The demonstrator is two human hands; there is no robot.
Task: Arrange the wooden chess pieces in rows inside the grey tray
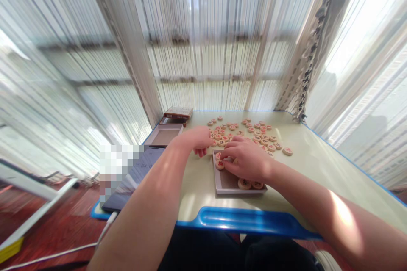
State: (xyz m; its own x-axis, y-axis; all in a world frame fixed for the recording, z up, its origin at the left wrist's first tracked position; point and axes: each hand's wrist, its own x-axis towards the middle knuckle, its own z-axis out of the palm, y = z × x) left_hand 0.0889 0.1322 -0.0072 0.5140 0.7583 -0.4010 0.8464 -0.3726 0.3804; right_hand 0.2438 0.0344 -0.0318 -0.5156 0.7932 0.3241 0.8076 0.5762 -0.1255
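Observation:
Round wooden Chinese chess pieces [221, 143] with red and black characters lie scattered over the table. My left hand [202, 139] is at their left edge, its fingers curled inward; whether a piece is inside them is hidden. A shallow open box [241, 192] stands in front of me, with several pieces along its left side and near corner. Over the box, my right hand [246, 156] is bent down, thumb and fingers closed at a Chinese chess piece [220, 164] by the left wall. The palm partly covers other pieces beneath it.
The table [193, 203] has a blue rim with a raised blue tray handle [248, 217] near me. At left lie a tablet [136, 178], an empty box part [165, 134] and stacked flat boxes [178, 112]. A white cable [101, 235] hangs at lower left. Sheer curtains [203, 51] surround the table.

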